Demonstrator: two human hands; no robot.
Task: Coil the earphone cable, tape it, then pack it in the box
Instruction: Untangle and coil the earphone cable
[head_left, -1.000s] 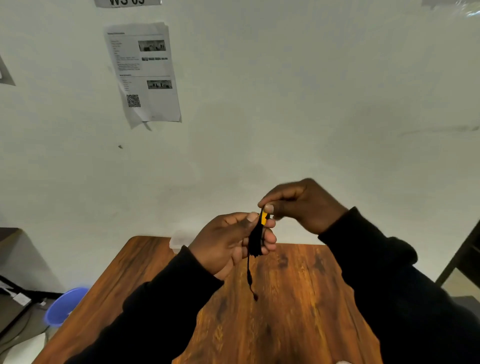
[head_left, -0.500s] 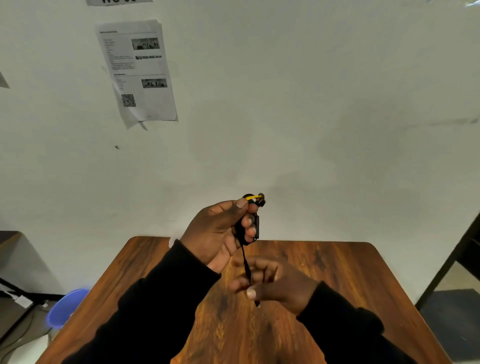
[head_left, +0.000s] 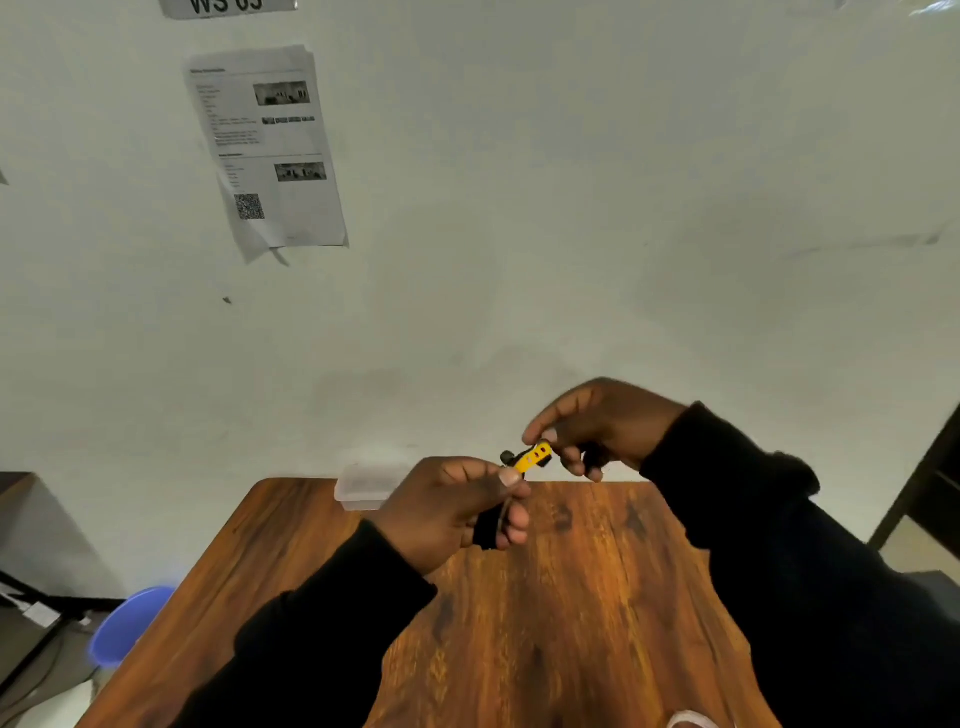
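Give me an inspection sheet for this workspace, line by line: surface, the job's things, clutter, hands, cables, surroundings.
Surface: wooden table, bare grain across the middle.
Job's things: black earphone cable bunched in the left hand; yellow tape stretched between both hands; clear plastic box at the table's far edge, lid state unclear.
Clutter: a pale object at the near edge, cut off by the frame.
Hands: left hand closed around the cable; right hand pinching the tape's end.
Cables: besides the earphone cable, thin wires on the floor at the left.
Surroundings: white wall with a printed sheet; blue tub on the floor at the left.
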